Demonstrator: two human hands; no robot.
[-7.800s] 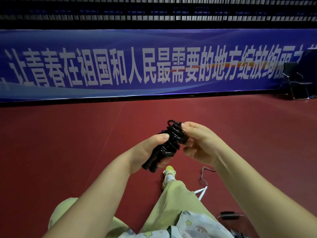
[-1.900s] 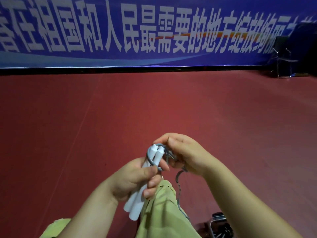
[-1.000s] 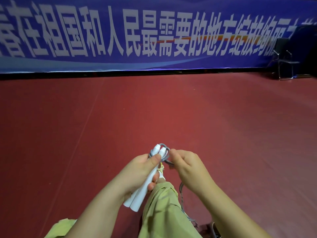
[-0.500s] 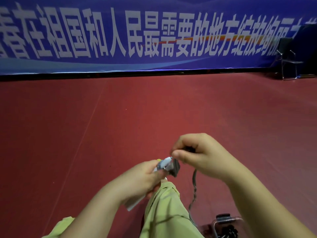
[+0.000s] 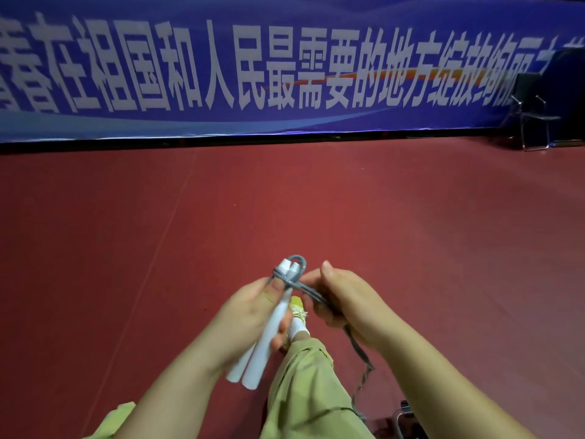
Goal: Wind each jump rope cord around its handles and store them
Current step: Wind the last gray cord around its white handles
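In the head view, low in the middle of the frame, the left hand (image 5: 250, 315) is gripping two white handles (image 5: 269, 337) side by side, its fingers curling round them and the thumb lying across their upper part. The handles are slim, smooth, plain white tubes, pointing up toward the centre of the frame at their top ends and slanting down to the lower left, where their flat cut ends are sticking out below the palm. A thin grey cord (image 5: 296, 274) is looping round the top ends of the handles, forming a small rounded loop above them and crossing them just under the tips. From there the cord is running to the right into the right hand (image 5: 345, 302), which is closing round it with curled fingers, thumb up. Below that hand the cord is hanging down along the lower right of the frame, looking blurred and slightly twisted, toward a dark object at the bottom edge that is too cut off to tell.

Under the hands an olive trouser leg (image 5: 307, 391) is stretching forward, ending in a white sock and a yellow-green shoe (image 5: 297, 304). The floor (image 5: 411, 232) is dark red. Across the top a blue banner (image 5: 285, 58) with large white characters is standing, and a black chair (image 5: 535, 112) is sitting at the upper right.
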